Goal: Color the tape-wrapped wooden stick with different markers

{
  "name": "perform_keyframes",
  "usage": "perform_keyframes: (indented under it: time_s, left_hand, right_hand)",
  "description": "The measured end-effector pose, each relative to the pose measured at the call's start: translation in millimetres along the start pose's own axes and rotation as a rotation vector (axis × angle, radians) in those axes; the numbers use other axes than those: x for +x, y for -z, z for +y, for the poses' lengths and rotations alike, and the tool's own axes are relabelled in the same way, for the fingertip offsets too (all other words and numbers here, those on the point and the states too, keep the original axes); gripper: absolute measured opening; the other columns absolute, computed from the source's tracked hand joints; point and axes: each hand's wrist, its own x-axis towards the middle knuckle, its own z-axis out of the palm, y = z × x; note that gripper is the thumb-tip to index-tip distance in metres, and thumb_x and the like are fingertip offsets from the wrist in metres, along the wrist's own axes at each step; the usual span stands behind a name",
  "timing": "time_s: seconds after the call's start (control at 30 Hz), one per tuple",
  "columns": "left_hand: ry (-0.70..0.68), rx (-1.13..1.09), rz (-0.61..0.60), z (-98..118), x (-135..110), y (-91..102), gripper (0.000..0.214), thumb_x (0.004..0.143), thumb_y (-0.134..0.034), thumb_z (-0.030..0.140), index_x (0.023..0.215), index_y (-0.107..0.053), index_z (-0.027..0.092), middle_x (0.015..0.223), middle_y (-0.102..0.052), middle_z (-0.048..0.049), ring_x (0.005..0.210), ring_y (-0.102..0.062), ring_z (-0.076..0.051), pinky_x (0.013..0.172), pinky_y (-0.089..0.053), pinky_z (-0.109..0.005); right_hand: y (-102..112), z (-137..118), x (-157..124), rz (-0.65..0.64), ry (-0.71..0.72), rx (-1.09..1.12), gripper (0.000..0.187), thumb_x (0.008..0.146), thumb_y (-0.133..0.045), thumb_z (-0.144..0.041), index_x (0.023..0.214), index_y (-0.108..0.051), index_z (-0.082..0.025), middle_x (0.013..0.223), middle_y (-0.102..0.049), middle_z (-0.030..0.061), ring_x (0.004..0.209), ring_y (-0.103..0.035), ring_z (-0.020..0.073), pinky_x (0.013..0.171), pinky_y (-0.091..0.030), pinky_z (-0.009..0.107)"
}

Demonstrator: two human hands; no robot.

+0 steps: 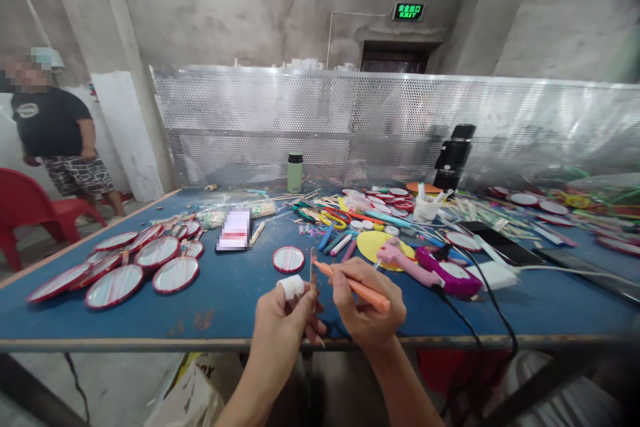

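Observation:
My left hand (285,317), with a white bandage on the thumb, is closed around a thin wooden stick (313,268) held upright at the table's near edge. My right hand (367,303) grips an orange marker (355,285) like a pen, its tip touching the stick near the middle. A small round mirror with a red rim (289,259) lies just beyond my hands on the blue table (230,293).
Several red-rimmed round mirrors (125,263) lie at the left. A pink glue gun (425,267) with a black cord, markers, scissors, a green bottle (295,173), phones and craft bits crowd the middle and right. A person stands far left beside a red chair (30,210).

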Motion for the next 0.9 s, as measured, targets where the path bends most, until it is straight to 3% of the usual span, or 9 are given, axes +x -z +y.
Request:
perform_keyframes:
  time_s: [0.9]
  left_hand:
    - [0.008,-0.010,0.013,3.4,-0.8,-0.5,0.032,0.067,-0.075,0.041,0.073,-0.062,0.012,0.056,-0.065,-0.0012,0.039,-0.060,-0.013,0.036,-0.048,-0.020]
  right_hand:
    - [0.6,0.6,-1.7,0.043,0.001,0.032,0.019,0.076,-0.058,-0.003,0.083,-0.065,-0.019,0.064,-0.064,-0.0005,0.053,-0.059,0.0116,0.051,-0.049,0.024]
